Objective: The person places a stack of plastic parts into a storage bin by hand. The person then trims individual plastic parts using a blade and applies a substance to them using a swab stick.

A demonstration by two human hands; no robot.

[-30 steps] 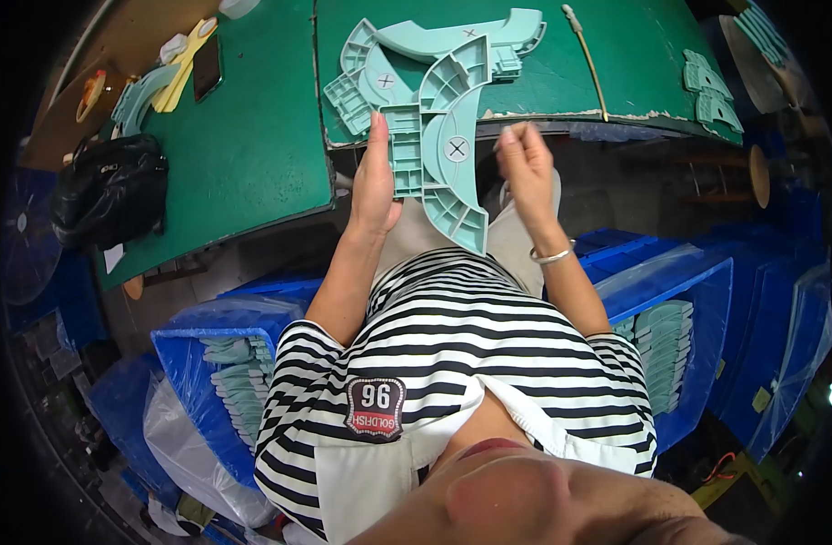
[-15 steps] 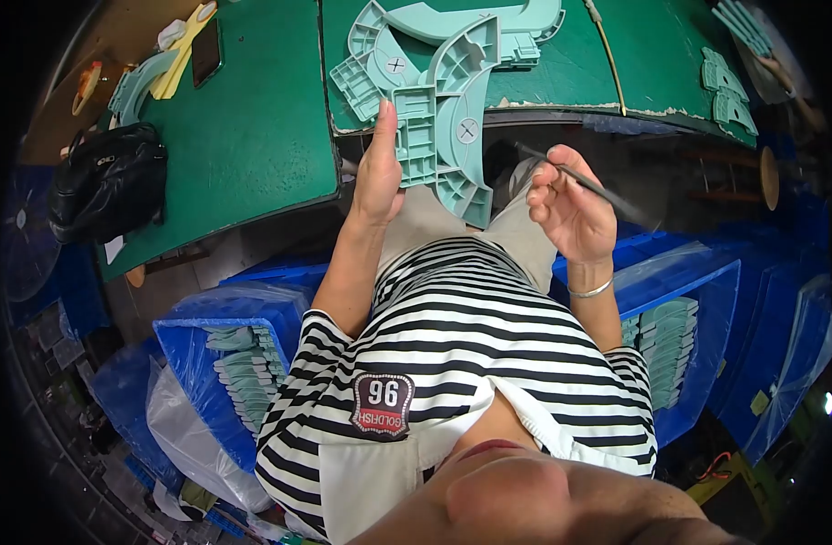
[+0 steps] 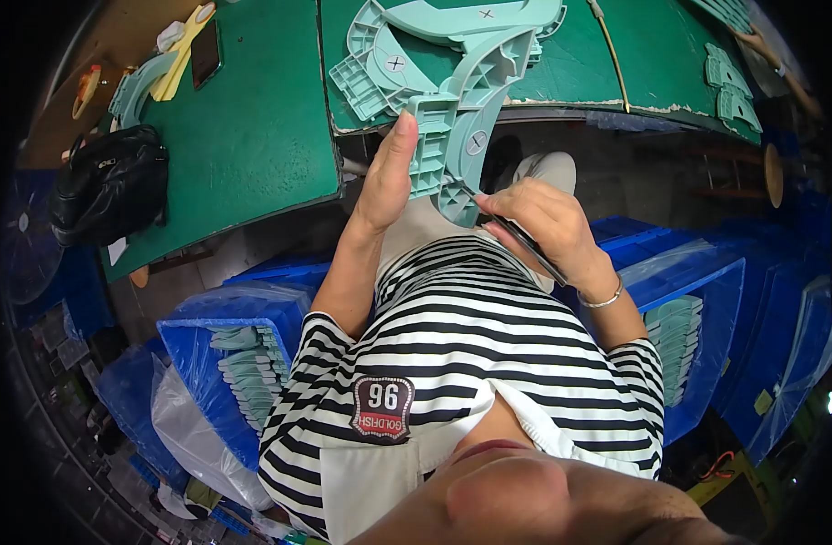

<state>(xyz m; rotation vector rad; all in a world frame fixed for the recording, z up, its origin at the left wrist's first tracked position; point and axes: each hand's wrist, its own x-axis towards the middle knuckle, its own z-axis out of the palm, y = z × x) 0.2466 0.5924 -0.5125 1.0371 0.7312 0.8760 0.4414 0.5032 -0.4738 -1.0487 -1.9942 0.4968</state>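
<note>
My left hand (image 3: 388, 177) is closed on the near left part of a curved mint-green plastic part (image 3: 475, 118), thumb upright along its ribbed side. The part is held up over the table's front edge, its lower end above my lap. In my right hand (image 3: 552, 227) is a slim dark pen-like tool (image 3: 529, 245), gripped between thumb and fingers. Its tip reaches the part's ribbed lower end; whether it touches I cannot tell. Behind the held part, more curved mint-green plastic parts (image 3: 393, 64) lie on the green table (image 3: 252, 136), some with a crossed round mark.
Blue bins (image 3: 184, 341) lined with clear plastic flank me, holding stacked mint-green parts. A black bag (image 3: 109, 182), a phone (image 3: 207, 53) and yellow strips (image 3: 181, 68) lie left. A thin stick (image 3: 613, 59) lies right. Another person's hand (image 3: 755, 41) is at far right.
My right hand has come left and down with the dark tool, bringing its tip to the lower end of the plastic part. My left hand and the part have shifted slightly right and tilted.
</note>
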